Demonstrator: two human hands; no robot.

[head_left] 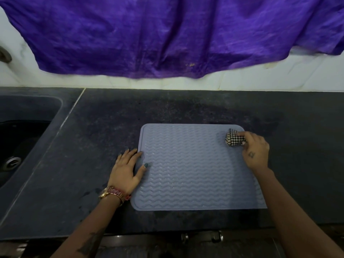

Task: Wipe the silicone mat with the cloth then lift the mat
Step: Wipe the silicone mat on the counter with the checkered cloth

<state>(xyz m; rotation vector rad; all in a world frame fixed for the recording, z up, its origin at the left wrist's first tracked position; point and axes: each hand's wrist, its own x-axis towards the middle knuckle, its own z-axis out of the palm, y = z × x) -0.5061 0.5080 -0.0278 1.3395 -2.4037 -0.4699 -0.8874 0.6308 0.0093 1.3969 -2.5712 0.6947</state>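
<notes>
Writing: no brand or readable lettering showed on the mat or cloth; a small dark mark on the back of the right hand was too small to read.
Mat: the grey-blue silicone mat [189, 168], ribbed with wavy lines, lay flat on the dark countertop [93, 146], its near edge close to the counter's front.
Cloth: the checked cloth [233, 138], bunched into a small wad, sat on the mat's far right corner, pressed under the right fingertips.
Right hand: the right hand [256, 150] reached over the mat's right edge with its back up, fingers curled round the wad and pinching it against the mat.
Left hand: the left hand [128, 169] lay palm down with fingers straight and spread, gripping nothing; the fingers rested on the counter just beside the mat's left edge, forefinger tip touching the rim and thumb lying on the mat.
Wrist: a watch and bangles [111, 194] sat on the left wrist.
Surroundings: a sink [28, 127] lay well to the left of the left fingers; a purple cloth [167, 38] hung on the tiled wall beyond both hands.
</notes>
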